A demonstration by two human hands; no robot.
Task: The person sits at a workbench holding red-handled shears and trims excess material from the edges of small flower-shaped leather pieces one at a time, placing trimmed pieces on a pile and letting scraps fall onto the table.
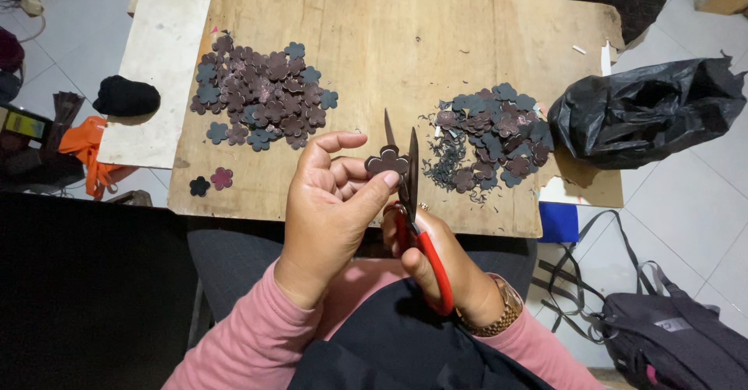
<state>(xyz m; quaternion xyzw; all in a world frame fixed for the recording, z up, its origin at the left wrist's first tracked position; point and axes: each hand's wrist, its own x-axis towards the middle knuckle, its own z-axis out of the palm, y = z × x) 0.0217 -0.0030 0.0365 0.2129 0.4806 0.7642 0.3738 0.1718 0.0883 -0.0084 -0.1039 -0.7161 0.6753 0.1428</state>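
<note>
The left hand (331, 211) pinches a small dark flower shape (387, 161) between thumb and fingers, above the near edge of the wooden board (389, 47). The right hand (444, 265) grips red scissors (413, 211), blades open beside the shape. A big pile of flower shapes (261, 94) lies on the board's left. A smaller pile (499, 133) sits on the right, near a black bag (647, 109).

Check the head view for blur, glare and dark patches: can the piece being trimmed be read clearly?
Head view: sharp and evenly lit, no glare on the wooden board. The flower-shaped piece in the left hand reads clearly against the open scissors held by the right hand. Lower left corner is near black, detail lost. The black plastic bag shows mild sheen. Edges bow slightly from the wide lens.
</note>
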